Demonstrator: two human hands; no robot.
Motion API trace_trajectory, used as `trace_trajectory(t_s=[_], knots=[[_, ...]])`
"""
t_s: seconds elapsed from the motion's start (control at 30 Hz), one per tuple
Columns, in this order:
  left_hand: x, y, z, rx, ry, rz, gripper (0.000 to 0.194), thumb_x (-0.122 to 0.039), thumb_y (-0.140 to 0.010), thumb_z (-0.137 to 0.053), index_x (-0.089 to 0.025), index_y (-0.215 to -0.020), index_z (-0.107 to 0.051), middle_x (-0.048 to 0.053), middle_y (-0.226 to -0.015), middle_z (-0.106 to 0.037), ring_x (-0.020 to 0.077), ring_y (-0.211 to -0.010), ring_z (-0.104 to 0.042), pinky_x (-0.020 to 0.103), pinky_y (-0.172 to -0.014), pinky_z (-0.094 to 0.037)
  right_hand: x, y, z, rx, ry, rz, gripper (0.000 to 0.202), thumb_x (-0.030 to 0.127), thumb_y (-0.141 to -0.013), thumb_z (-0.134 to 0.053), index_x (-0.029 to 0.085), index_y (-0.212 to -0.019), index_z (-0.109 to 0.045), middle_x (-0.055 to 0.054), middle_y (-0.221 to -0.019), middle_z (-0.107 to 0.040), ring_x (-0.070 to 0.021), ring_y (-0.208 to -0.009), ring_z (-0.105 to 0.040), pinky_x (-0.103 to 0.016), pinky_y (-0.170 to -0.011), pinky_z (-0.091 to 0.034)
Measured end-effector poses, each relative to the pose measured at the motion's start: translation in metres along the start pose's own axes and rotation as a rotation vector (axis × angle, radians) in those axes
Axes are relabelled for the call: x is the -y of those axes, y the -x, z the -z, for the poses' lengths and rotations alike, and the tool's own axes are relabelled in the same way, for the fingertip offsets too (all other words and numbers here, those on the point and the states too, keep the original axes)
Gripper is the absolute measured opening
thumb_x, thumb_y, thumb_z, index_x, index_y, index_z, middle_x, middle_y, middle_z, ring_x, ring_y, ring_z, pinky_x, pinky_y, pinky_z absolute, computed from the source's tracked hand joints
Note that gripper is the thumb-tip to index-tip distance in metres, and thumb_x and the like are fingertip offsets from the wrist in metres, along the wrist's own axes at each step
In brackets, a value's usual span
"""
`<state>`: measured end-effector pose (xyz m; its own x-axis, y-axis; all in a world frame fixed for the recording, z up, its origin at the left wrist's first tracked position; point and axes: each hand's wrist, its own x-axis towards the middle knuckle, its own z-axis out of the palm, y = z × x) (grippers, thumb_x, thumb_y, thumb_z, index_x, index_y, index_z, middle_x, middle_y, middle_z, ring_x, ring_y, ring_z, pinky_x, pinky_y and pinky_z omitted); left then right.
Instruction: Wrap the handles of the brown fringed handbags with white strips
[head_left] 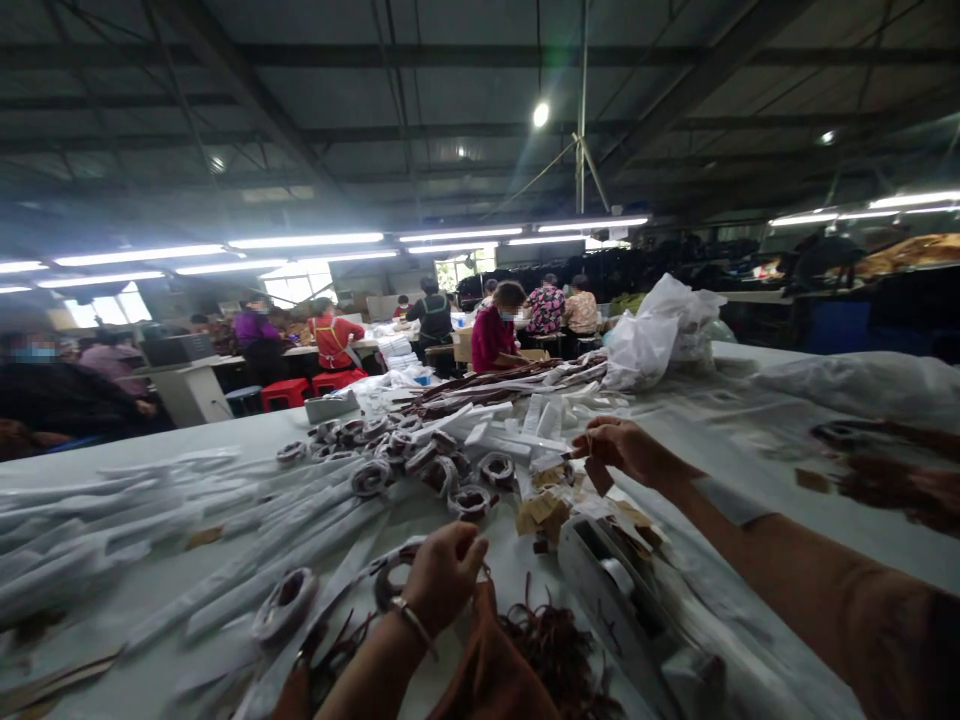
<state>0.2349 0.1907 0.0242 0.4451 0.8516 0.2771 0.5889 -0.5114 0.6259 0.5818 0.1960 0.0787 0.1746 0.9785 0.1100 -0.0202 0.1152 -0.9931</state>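
One brown piece, likely soft and light, best held by its narrow top, is pinched by the left hand at the bench's near edge; the right hand pinches a tag.

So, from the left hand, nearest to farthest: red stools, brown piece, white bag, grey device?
1. Brown piece, just below the left hand
2. Grey device, to the right
3. White bag, across the table
4. Red stools, beyond the table
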Motion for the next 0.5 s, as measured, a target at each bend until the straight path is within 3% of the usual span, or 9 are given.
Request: trace_trajectory(t_s=[0.07, 0.13, 0.23, 0.3, 0.4, 0.5], knots=[[-0.001, -0.016, 0.0, -0.07, 0.187, -0.045, 0.021, -0.031, -0.085, -0.058, -0.016, -0.094, -0.069, 0.008, -0.089, -0.069, 0.0187, -0.079, -0.063, 0.029, -0.074, -0.047, -0.011, -0.004, -0.036, 0.09, -0.235, -0.076, 0.01, 0.018, -0.078, -0.058, 0.019, -0.088, -0.058, -0.008, -0.087, -0.075, -0.0226, -0.077, -0.073, -0.034, -0.067, -0.056], [0.003, -0.032, -0.002, -0.07, 0.387, -0.041, 0.031, -0.031, -0.081, -0.063, -0.016, -0.109, -0.067, 0.01, -0.101, -0.068, 0.0185, -0.084, -0.063, 0.029, -0.073, -0.05, -0.025, -0.008, -0.079, 0.176, -0.449, -0.155, 0.011, 0.017, -0.078, -0.06, 0.02, -0.089, -0.058, -0.006, -0.086, -0.075, -0.0212, -0.075, -0.072, -0.032, -0.064, -0.056], [0.017, -0.049, 0.006, 0.141, 0.76, 0.083, 0.048, -0.038, -0.077, -0.068, -0.016, -0.12, -0.061, 0.009, -0.103, -0.066, 0.0151, -0.073, -0.062, 0.022, -0.053, -0.046, -0.041, -0.011, -0.146, 0.297, -0.6, -0.215, 0.008, 0.018, -0.078, -0.061, 0.02, -0.086, -0.06, -0.004, -0.085, -0.075, -0.0179, -0.071, -0.071, -0.028, -0.061, -0.056], [0.029, -0.048, 0.022, 0.271, 0.943, 0.17, 0.048, -0.045, -0.076, -0.069, -0.015, -0.112, -0.062, 0.006, -0.09, -0.064, 0.0113, -0.063, -0.058, 0.019, -0.047, -0.041, -0.044, -0.009, -0.186, 0.339, -0.625, -0.243, 0.006, 0.021, -0.079, -0.059, 0.02, -0.084, -0.062, -0.004, -0.084, -0.074, -0.0165, -0.066, -0.069, -0.028, -0.06, -0.056], [0.037, -0.028, 0.053, 0.239, 0.997, 0.294, 0.042, -0.051, -0.071, -0.073, -0.013, -0.087, -0.064, 0.0, -0.071, -0.057, 0.0077, -0.057, -0.051, 0.019, -0.052, -0.041, -0.038, -0.001, -0.235, 0.369, -0.425, -0.201, 0.014, 0.026, -0.086, -0.052, 0.021, -0.083, -0.065, -0.005, -0.083, -0.075, -0.0173, -0.063, -0.069, -0.028, -0.055, -0.057], [0.033, 0.006, 0.08, 0.155, 0.973, 0.411, 0.043, -0.05, -0.06, -0.079, -0.014, -0.077, -0.065, 0.001, -0.071, -0.059, 0.0103, -0.059, -0.053, 0.024, -0.06, -0.047, -0.028, 0.007, -0.291, 0.62, -0.016, 0.05, 0.037, 0.032, -0.098, -0.038, 0.018, -0.091, -0.071, -0.008, -0.085, -0.074, -0.0164, -0.069, -0.07, -0.027, -0.058, -0.058]])
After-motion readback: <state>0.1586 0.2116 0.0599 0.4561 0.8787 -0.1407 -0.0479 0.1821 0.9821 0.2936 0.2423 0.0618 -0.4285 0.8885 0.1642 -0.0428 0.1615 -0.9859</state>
